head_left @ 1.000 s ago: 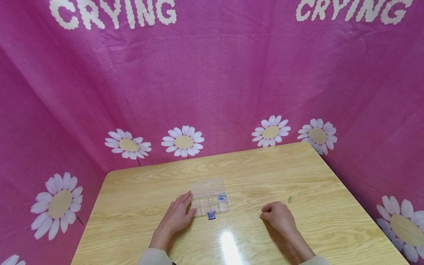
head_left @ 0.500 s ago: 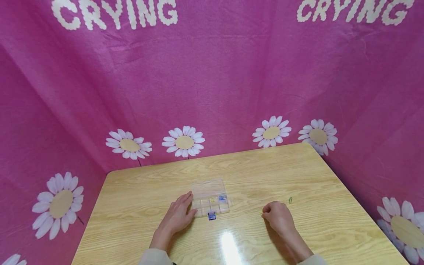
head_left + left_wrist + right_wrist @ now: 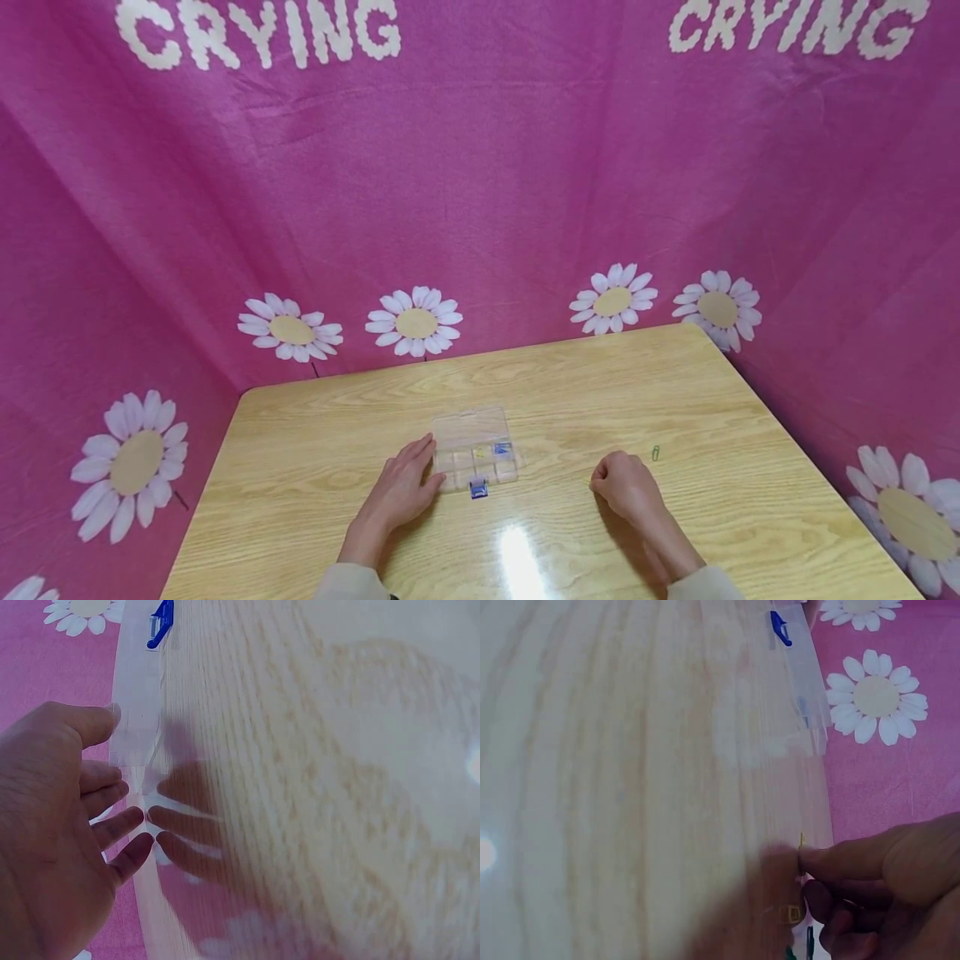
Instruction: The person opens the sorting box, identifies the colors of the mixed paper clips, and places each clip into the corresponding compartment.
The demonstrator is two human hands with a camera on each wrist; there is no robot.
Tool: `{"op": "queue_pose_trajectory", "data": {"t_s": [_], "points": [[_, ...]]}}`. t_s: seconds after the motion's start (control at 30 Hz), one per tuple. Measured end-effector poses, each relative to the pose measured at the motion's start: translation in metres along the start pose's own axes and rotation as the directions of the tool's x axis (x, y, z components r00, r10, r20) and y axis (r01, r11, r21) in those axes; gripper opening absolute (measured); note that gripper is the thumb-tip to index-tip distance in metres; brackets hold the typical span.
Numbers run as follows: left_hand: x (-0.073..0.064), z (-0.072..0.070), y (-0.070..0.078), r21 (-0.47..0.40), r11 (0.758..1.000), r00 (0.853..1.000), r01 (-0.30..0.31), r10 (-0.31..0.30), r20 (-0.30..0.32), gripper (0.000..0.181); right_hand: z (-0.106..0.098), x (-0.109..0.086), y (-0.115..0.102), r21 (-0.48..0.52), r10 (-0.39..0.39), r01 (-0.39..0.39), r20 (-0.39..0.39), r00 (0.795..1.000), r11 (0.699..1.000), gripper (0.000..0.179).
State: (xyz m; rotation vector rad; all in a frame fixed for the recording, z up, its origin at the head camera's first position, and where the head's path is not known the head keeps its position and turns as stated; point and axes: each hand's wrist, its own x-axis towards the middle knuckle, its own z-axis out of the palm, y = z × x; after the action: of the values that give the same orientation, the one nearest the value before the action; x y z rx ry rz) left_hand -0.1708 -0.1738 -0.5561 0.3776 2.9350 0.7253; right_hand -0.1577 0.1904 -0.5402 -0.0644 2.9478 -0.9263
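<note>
A clear plastic compartment box point(image 3: 474, 458) lies on the table with its lid open toward the back and a blue latch point(image 3: 478, 490) at its front. Blue paper clips point(image 3: 502, 450) and something small and yellow point(image 3: 480, 453) sit in separate back compartments. My left hand point(image 3: 403, 485) rests along the box's left side, its thumb point(image 3: 101, 724) touching the box and its fingers relaxed. Right of the box, just over the table, my right hand point(image 3: 626, 485) pinches a yellow paper clip point(image 3: 802, 840) between thumb and forefinger; most of the clip is hidden.
A green paper clip point(image 3: 656, 452) lies on the wooden table point(image 3: 585, 383), behind and right of my right hand. Pink curtains point(image 3: 480, 192) with daisies enclose the table at the back and sides. A lamp reflection glares near the front.
My right hand has turned slightly and risen a little in the head view, with its fingertips tucked closer. The left hand and the box stay put.
</note>
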Motion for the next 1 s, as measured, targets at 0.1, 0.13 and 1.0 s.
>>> {"op": "queue_pose_trajectory", "data": {"t_s": [0.1, 0.13, 1.0], "points": [[-0.001, 0.0, 0.0, -0.002, 1.0, 1.0, 0.0, 0.0, -0.001, 0.063, 0.0, 0.001, 0.0, -0.031, -0.008, 0.009, 0.015, 1.0, 0.999, 0.017], [-0.001, -0.001, 0.0, -0.003, 1.0, 1.0, 0.001, -0.001, -0.002, 0.063, 0.0, 0.001, -0.001, -0.038, -0.015, 0.015, 0.018, 1.0, 0.999, 0.018], [0.001, -0.002, 0.0, -0.001, 1.0, 1.0, -0.003, 0.003, 0.002, 0.063, 0.025, 0.042, -0.034, 0.55, -0.162, 0.058, 0.142, 0.977, 0.833, 0.008]]}}
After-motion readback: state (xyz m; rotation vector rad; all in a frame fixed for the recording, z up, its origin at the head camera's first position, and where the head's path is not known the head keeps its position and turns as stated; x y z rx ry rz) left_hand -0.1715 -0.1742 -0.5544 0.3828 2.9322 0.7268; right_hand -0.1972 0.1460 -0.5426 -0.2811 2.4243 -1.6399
